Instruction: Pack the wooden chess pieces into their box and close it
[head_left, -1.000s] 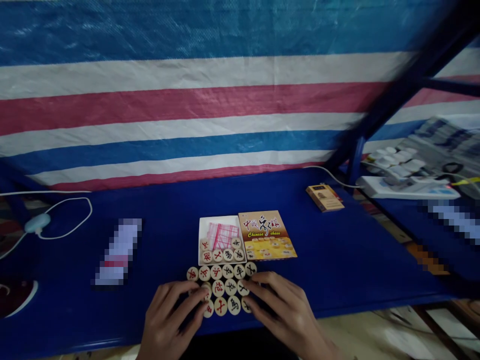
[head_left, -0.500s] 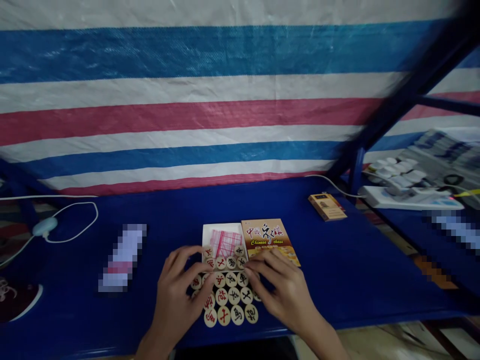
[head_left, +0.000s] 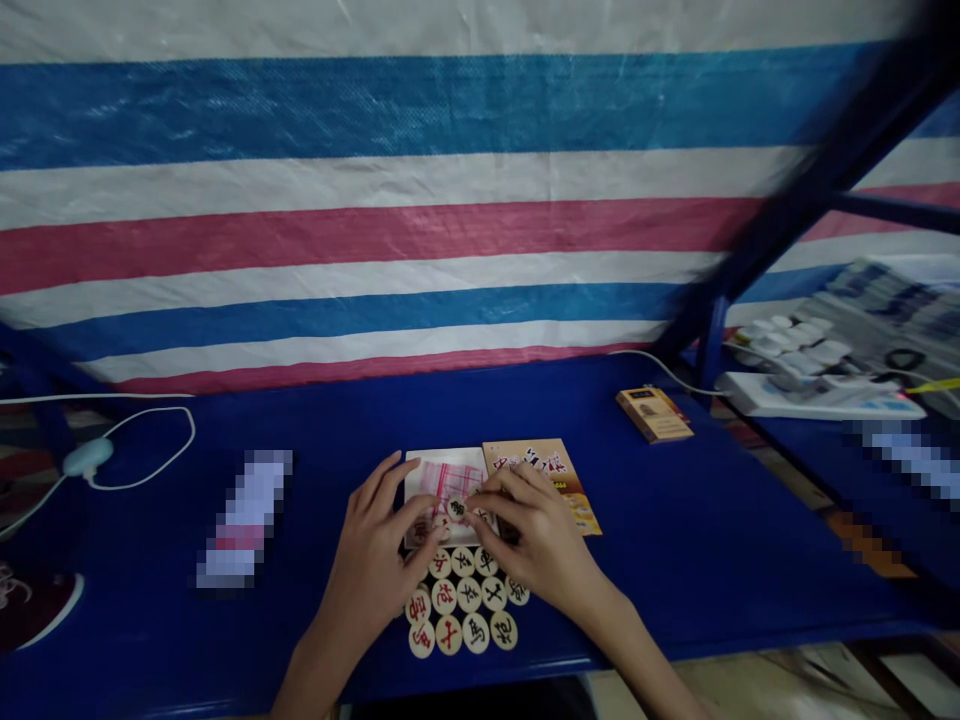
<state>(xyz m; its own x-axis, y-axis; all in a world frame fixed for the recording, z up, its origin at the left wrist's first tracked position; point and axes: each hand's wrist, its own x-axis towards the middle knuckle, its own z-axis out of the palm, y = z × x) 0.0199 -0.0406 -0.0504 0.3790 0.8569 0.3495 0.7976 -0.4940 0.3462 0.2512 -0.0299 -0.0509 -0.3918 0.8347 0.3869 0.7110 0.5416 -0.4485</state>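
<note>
Both my hands are over the white open box (head_left: pixel 413 466), which has a red-lined sheet (head_left: pixel 450 477) inside. My right hand (head_left: pixel 529 515) pinches a Chinese chess piece (head_left: pixel 457 509) with a black character, lifted at the middle of the box. Just beside it, my left hand (head_left: pixel 382 530) has thumb and forefinger closed on a red-marked chess piece (head_left: pixel 442 527). More chess pieces lie at the near end of the box, partly hidden by my fingers. In front of the box, rows of chess pieces (head_left: pixel 469 595) lie face up on the blue table (head_left: pixel 330 420).
The Chinese chess lid (head_left: pixel 581 510) adjoins the box on the right. A brown cigarette pack (head_left: pixel 654 414) and a white power strip (head_left: pixel 817 395) are farther right. At left are a blurred-out phone (head_left: pixel 247 515), a cable with a pale blue plug (head_left: pixel 88 457) and a dark red shoe (head_left: pixel 34 605).
My hands have moved inward from the box's sides and come together over its middle. The black-marked piece has been raised from the row at the box's near end.
</note>
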